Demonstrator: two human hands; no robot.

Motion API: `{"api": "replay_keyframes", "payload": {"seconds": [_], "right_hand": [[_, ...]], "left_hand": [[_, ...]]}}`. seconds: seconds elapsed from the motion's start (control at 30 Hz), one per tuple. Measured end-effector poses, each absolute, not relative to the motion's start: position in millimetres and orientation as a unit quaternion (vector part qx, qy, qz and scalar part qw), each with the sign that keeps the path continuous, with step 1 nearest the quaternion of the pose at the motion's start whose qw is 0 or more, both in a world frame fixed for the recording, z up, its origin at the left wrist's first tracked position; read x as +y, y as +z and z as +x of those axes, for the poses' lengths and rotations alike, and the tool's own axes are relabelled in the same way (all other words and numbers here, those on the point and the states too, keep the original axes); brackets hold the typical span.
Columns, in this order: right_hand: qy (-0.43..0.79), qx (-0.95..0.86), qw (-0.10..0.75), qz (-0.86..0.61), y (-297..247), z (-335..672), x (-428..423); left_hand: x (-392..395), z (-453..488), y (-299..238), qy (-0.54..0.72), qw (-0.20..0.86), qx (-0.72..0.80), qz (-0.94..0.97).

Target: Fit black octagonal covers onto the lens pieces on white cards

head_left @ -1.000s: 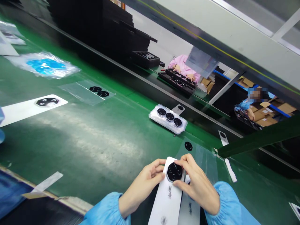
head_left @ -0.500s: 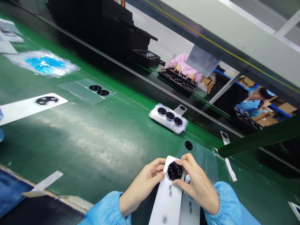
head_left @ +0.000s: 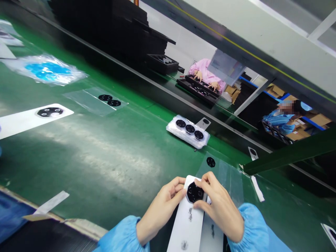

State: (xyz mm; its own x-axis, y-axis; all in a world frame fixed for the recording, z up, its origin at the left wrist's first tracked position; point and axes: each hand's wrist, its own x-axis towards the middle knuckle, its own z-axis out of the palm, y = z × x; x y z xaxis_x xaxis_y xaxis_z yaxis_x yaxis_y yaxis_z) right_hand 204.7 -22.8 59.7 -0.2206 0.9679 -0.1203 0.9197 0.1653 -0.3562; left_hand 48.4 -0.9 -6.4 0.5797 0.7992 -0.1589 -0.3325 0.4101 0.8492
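A long white panel (head_left: 185, 225) with dark printed characters lies tilted in front of me. Near its top end sits a black, roughly octagonal disc (head_left: 194, 192) with small lens-like circles. My left hand (head_left: 164, 203) grips the panel's upper left edge between thumb and curled fingers. With thumb and index finger, my right hand (head_left: 219, 204) pinches the disc from the right, the index fingertip over its upper edge. Partly under my right hand is a second white panel (head_left: 212, 232). Beyond the hands, a loose black disc (head_left: 210, 162) rests on a clear plastic sheet (head_left: 231, 176).
A plastic-wrapped stack (head_left: 187, 131) with three black discs stands ahead. To the left lie a sheet with two discs (head_left: 109, 100), another white panel (head_left: 26, 120) and a bag of blue pieces (head_left: 48, 70). A green post (head_left: 294, 150) rises at right; co-workers sit beyond.
My right index finger has shifted slightly left over the disc's upper edge, and the circles on the disc sit differently. My left hand keeps its grip on the panel.
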Motion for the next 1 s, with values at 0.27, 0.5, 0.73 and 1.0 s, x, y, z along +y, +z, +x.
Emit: {"api": "replay_keyframes", "payload": {"seconds": [0.27,0.5,0.73,1.0], "right_hand": [[0.164,-0.754,0.035,-0.635,60.3,200.3,-26.4],[0.167,-0.752,0.045,-0.636,57.5,201.9,-24.0],[0.144,-0.762,0.060,-0.628,52.9,199.7,-24.7],[0.103,-0.777,0.043,-0.619,52.8,197.4,-28.0]], "left_hand": [[-4.8,52.1,-11.6,0.353,0.790,0.319,0.386],[-3.9,53.3,-13.3,0.351,0.782,0.332,0.393],[-8.3,57.2,-13.9,0.367,0.764,0.348,0.401],[-10.6,63.3,-15.4,0.387,0.739,0.359,0.419]]}}
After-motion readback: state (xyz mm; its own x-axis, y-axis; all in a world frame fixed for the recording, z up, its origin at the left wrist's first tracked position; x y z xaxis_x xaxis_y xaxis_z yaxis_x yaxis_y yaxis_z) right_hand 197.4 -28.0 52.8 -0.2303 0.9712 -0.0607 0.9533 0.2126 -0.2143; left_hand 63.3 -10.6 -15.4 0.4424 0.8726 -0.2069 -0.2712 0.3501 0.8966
